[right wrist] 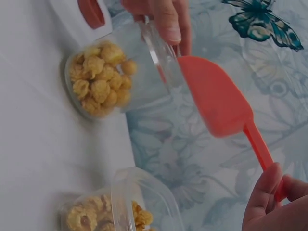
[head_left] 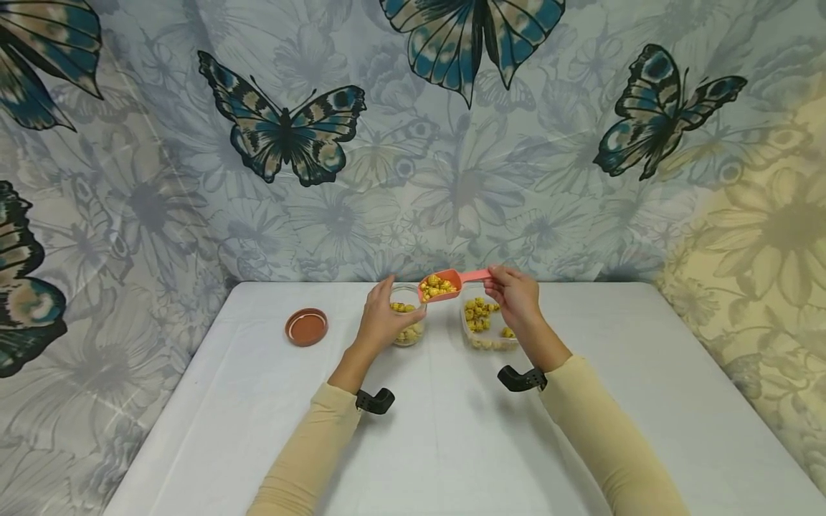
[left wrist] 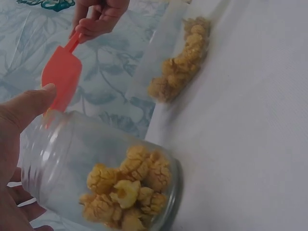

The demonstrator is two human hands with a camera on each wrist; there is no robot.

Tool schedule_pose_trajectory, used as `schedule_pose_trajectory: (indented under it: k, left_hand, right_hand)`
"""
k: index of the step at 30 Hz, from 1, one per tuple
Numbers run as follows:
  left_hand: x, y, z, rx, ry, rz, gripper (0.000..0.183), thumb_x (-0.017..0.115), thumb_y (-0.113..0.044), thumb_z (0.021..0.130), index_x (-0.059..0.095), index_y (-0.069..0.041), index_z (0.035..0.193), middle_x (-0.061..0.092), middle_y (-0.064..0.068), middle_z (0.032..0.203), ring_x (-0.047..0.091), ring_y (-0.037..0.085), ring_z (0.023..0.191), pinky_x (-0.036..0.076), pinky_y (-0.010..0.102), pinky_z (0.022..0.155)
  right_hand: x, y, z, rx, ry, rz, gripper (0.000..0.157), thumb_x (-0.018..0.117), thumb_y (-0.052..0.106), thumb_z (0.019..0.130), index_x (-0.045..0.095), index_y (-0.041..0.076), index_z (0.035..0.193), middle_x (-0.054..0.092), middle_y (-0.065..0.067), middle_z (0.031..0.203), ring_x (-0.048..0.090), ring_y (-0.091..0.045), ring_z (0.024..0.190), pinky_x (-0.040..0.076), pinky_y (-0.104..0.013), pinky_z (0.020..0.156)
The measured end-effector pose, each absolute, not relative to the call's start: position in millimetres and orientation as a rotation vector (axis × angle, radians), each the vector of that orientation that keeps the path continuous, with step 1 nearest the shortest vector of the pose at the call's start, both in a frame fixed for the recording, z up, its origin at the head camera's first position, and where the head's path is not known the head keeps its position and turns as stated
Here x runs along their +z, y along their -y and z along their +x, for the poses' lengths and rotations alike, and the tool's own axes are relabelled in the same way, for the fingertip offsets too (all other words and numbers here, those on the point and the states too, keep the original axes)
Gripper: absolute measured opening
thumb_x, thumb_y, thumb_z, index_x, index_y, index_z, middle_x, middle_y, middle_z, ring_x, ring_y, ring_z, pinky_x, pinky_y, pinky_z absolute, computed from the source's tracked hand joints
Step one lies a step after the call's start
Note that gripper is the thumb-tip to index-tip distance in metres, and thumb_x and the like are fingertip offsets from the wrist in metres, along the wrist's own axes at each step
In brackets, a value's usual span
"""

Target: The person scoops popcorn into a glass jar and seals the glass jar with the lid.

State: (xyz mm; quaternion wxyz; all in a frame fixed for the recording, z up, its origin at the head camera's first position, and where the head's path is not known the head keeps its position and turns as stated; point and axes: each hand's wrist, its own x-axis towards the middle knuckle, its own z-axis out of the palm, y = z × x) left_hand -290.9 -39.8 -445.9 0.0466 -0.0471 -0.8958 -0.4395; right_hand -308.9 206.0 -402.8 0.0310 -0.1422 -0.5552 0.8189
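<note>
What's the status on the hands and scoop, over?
Left hand holds jar. Right hand grips scoop, popcorn aboard, at jar's rim. Lid off, out of the way.

A blue-grey, flower-printed, fabric-like backdrop spanned the upper frame, with a teal-and-black printed butterfly at upper left and a tilted, dark-winged printed butterfly at upper right. A white-covered, flat-topped table stretched across lower centre.

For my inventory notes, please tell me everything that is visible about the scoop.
The scoop is coral red, seemingly plastic, with a deep bowl and slim handle. Held aloft, open side up, it carries yellow popcorn. The right hand pinches its handle. Its tip is at the mouth of the glass jar; contact is unclear.
</note>
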Motion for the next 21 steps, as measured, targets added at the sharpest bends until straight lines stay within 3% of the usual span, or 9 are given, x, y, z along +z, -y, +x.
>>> schedule_pose_trajectory:
  k: [4, 11, 21]
  left_hand:
    - [-450.8, 41.2, -292.2, -1.362, 2.751, -0.102, 0.105, 0.08, -0.05, 0.074, 0.025, -0.011, 0.155, 0.03, 0.015, 0.157, 0.028, 0.034, 0.146, 0.03, 0.055, 0.116]
    - [-461.3, 44.3, -293.9, -1.431, 2.736, -0.064, 0.107, 0.081, -0.047, 0.073, 0.024, -0.005, 0.153, 0.035, 0.018, 0.154, 0.032, 0.034, 0.144, 0.031, 0.052, 0.117]
    - [-466.1, 45.0, -295.3, -1.528, 2.692, -0.056, 0.096, 0.082, -0.043, 0.073, 0.035, -0.004, 0.147, 0.044, 0.019, 0.144, 0.043, 0.034, 0.136, 0.037, 0.051, 0.113]
  right_hand:
    - [-401.5, -204.6, -306.8, 2.502, 1.729, -0.432, 0.012, 0.06, 0.013, 0.097, 0.062, 0.004, 0.105, 0.067, 0.002, 0.07, 0.064, -0.006, 0.06, 0.055, -0.016, 0.059]
    - [-399.0, -203.4, -303.6, 2.512, 1.744, -0.389, 0.035, 0.06, 0.014, 0.097, 0.053, -0.005, 0.125, 0.067, 0.002, 0.07, 0.064, -0.005, 0.06, 0.055, -0.015, 0.059]
    - [-395.9, -199.9, -301.5, 2.467, 1.759, -0.401, 0.032, 0.063, 0.017, 0.095, 0.058, -0.001, 0.121, 0.067, 0.002, 0.072, 0.064, -0.005, 0.061, 0.056, -0.017, 0.062]
